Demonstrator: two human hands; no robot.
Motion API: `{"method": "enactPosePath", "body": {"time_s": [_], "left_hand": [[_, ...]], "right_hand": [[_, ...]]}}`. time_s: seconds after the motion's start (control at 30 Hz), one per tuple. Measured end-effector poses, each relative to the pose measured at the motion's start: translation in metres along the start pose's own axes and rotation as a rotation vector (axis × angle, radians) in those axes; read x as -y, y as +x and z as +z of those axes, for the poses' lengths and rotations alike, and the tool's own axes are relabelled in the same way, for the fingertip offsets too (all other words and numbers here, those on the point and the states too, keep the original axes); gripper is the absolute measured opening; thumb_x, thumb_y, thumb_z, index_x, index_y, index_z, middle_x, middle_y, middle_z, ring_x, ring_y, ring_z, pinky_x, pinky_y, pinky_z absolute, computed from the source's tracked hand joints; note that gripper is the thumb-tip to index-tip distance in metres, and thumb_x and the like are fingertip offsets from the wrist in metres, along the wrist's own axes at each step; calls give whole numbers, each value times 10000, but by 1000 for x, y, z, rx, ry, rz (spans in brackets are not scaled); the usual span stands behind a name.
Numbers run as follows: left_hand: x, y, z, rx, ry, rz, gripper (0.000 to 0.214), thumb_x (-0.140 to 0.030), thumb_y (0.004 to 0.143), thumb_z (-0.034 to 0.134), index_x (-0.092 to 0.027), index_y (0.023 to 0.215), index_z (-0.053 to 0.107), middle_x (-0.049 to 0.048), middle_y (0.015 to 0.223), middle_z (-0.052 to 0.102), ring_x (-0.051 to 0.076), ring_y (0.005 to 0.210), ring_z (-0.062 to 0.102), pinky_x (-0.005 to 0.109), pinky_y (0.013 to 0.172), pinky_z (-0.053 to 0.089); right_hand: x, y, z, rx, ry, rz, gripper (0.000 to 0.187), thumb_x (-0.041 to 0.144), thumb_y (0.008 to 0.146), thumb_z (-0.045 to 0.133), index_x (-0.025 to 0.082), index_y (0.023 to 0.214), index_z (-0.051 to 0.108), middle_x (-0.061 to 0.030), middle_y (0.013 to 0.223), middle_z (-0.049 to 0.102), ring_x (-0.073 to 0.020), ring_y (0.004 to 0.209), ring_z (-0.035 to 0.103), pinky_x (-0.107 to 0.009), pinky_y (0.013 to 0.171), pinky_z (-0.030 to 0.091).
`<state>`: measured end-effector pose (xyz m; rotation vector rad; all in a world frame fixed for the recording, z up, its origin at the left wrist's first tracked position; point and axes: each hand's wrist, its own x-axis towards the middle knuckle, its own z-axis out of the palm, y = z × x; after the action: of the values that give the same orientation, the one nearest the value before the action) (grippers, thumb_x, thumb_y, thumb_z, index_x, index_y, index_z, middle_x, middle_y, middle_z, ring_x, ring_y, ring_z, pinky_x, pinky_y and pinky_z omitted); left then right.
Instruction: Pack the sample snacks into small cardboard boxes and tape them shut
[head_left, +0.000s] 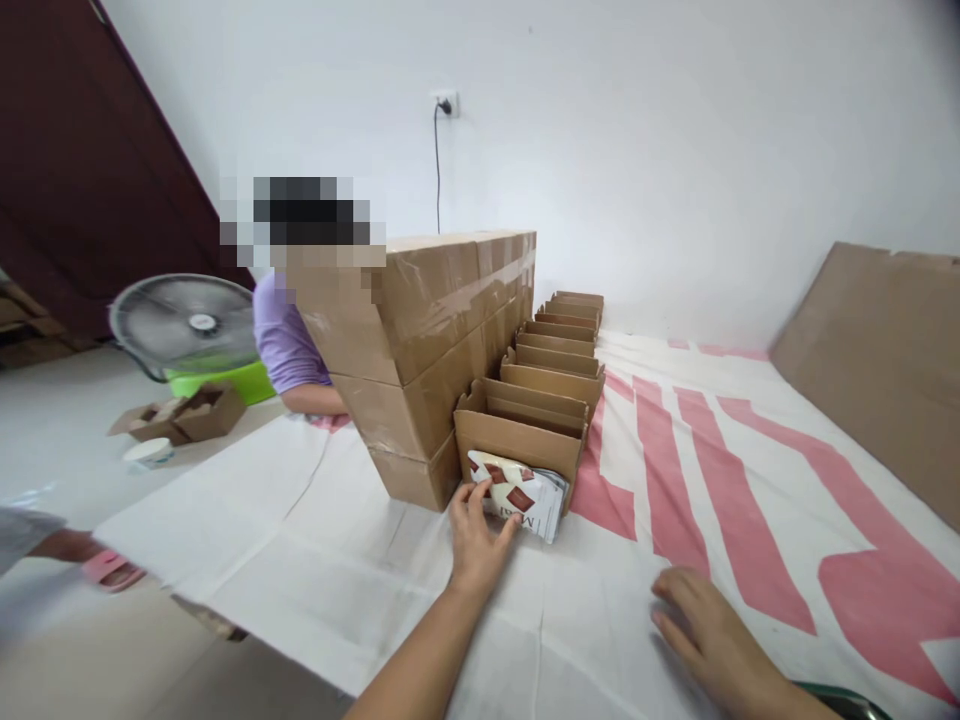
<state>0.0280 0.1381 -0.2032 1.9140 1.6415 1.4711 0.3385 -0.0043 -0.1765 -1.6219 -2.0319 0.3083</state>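
My left hand (478,535) reaches forward and grips the near edge of a stack of white packets with brown squares printed on them (521,503). The packets lie on the sheet against the front of the nearest small open cardboard box (517,438). That box heads a row of several like boxes (559,345) running away from me. My right hand (701,620) rests flat on the white and red sheet (675,480), fingers loosely stretched and holding nothing.
A stack of large taped cartons (427,340) stands left of the row. Behind it sits a person in a purple top (285,345). A floor fan (184,325), a green basin, open small boxes (184,415) and a foot in a pink sandal (105,565) are at left. Flat cardboard (877,370) leans at right.
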Motion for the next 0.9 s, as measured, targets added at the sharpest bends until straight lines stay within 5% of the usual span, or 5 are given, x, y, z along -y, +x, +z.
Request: {"method": "enactPosePath", "body": {"time_s": [0.17,0.47,0.63,0.9], "left_hand": [[2,0,3,-30,3,11,547,-349,777,677,-175,1261,492,141,1288,409,340,1250,448,574,1059,416],[11,0,8,-45,-6,16,582,-332,784,656,-173,1297,433,164,1358,392,350,1296,436,589,1075,403],[14,-1,10,-45,6,14,571,-306,788,640,-173,1305,436,173,1371,392,349,1303,442,596,1072,405],[12,-2,10,-35,-23,-15,584,-265,762,653,-175,1303,454,166,1376,389,341,1308,436,580,1083,403]], "right_hand": [[-27,96,20,-86,477,361,432,408,685,732,208,1055,630,-107,1087,672,-294,1019,635,-501,961,491],[-57,261,45,-253,700,405,1049,486,549,808,223,1452,344,-152,1496,416,-358,1382,395,-494,1111,379],[-50,294,45,-238,828,254,1221,388,513,800,247,1539,153,-98,1602,269,-303,1423,345,-423,1130,370],[-53,295,36,-190,877,151,1031,301,526,780,243,1453,333,-122,1399,535,-315,1289,497,-452,1066,433]]}}
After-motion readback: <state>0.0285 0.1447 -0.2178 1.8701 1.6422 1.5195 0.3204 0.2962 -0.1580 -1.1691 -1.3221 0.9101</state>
